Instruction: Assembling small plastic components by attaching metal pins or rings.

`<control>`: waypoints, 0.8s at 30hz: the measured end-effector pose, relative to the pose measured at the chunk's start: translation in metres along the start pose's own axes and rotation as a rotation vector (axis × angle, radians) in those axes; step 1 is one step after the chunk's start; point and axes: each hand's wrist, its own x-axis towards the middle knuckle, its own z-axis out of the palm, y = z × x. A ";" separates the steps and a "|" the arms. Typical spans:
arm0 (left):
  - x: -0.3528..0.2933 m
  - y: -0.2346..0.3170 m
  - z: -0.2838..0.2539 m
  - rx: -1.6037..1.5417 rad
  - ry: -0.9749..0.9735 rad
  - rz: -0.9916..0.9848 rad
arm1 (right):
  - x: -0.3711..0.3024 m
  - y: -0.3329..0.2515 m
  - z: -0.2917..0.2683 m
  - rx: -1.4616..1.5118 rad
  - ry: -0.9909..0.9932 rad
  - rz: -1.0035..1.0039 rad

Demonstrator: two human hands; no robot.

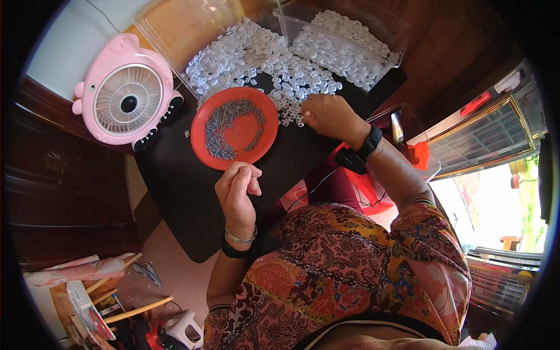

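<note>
An orange-red plate (200, 153) on the dark table holds loose grey nails (217, 131), spread in a ring around its bare middle. At the plate's near rim is my left hand (238, 195), its fingers curled together; whatever they may hold is too small to make out. My right hand (335, 118) is closed at the right edge of a spread of small white plastic pieces with holes (290, 109), which look like cable clips. Its fingertips point down toward the pieces, and I cannot see what is pinched in them.
Behind the plate a clear bin (166, 44) lets a heap of white pieces spill onto the black tabletop (192, 224). Another clear bin (401, 49) with more stands at the back right. A pink animal-shaped fan (111, 64) stands left. A clear box with red things (420, 154) is at right.
</note>
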 end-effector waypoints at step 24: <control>-0.002 -0.007 0.002 -0.191 -0.093 -0.179 | -0.009 -0.131 -0.023 1.608 -0.011 0.066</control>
